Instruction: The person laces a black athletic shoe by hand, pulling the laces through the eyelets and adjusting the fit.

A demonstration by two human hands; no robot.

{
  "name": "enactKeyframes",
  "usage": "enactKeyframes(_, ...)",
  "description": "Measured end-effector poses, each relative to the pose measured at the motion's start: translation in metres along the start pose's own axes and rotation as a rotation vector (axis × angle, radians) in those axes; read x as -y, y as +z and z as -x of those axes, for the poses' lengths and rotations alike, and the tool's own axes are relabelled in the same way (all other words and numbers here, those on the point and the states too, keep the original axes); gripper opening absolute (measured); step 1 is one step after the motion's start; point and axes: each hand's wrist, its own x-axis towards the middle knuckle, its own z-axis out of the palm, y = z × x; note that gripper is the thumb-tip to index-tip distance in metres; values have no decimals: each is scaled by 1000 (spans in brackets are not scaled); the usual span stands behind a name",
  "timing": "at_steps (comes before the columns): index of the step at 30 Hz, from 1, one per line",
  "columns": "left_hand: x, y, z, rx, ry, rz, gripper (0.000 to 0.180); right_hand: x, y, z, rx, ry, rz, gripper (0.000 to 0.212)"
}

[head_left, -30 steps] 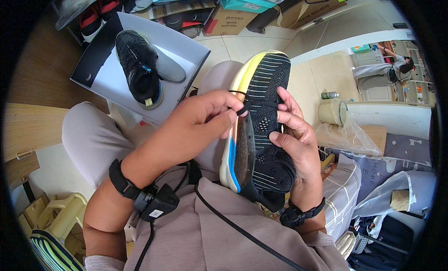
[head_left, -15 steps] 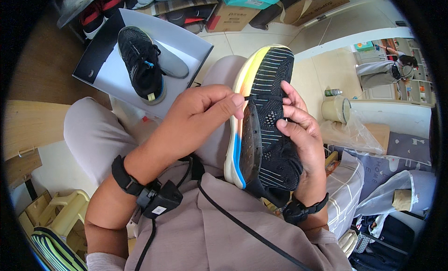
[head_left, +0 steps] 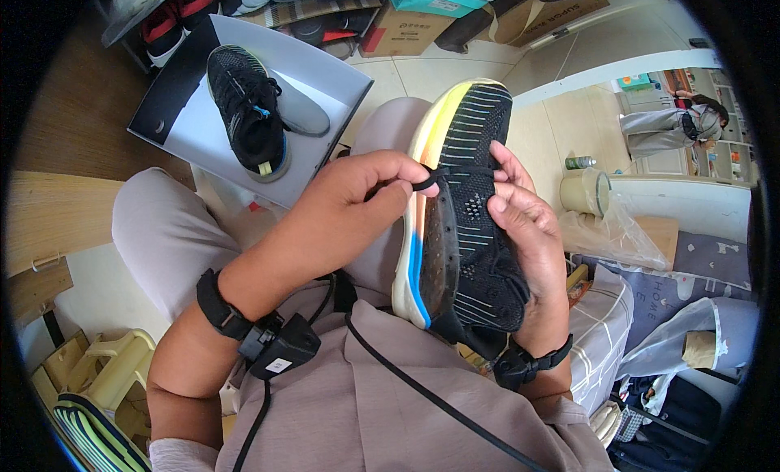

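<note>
A black knit running shoe (head_left: 487, 265) with a white, yellow, orange and blue sole is held on its side above my lap, toe pointing away. A black lace (head_left: 467, 171) runs across its upper. My left hand (head_left: 361, 192) pinches the lace's near end between thumb and forefinger, beside the sole edge. My right hand (head_left: 532, 236) grips the shoe from the right side, fingers bent around it where the lace goes over. A dark see-through strip (head_left: 441, 244) with small holes lies along the side of the shoe.
A matching black shoe (head_left: 244, 114) and a grey shoe-shaped insert lie in an open box (head_left: 329, 74) at the far left. Red-black shoes and cartons stand behind it. A person (head_left: 678, 123) is at the far right, near a cream bin (head_left: 581, 192). A yellow-framed stool (head_left: 114, 370) is lower left.
My left hand has moved slightly away from the sole edge, drawing a short loop of lace outward. My right fingers have shifted a little on the shoe.
</note>
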Motion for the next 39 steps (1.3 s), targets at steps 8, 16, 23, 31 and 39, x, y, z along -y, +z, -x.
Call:
enactKeyframes(8,-14,-3,0,-84,-42,-53,20,-2,0,1,2,-32,46,18)
enactKeyframes(16,-2,4,1,-52,-45,67,13,-5,2,0,-2,-49,92,23)
enactKeyframes(23,11,-2,-3,15,131,-129,17,-7,2,2,0,-52,56,30)
enactKeyframes(31,4,4,-1,-79,3,-49,12,-6,4,4,-18,-36,28,36)
enactKeyframes(39,6,1,1,-52,-7,-45,13,-13,17,6,-76,-209,152,26)
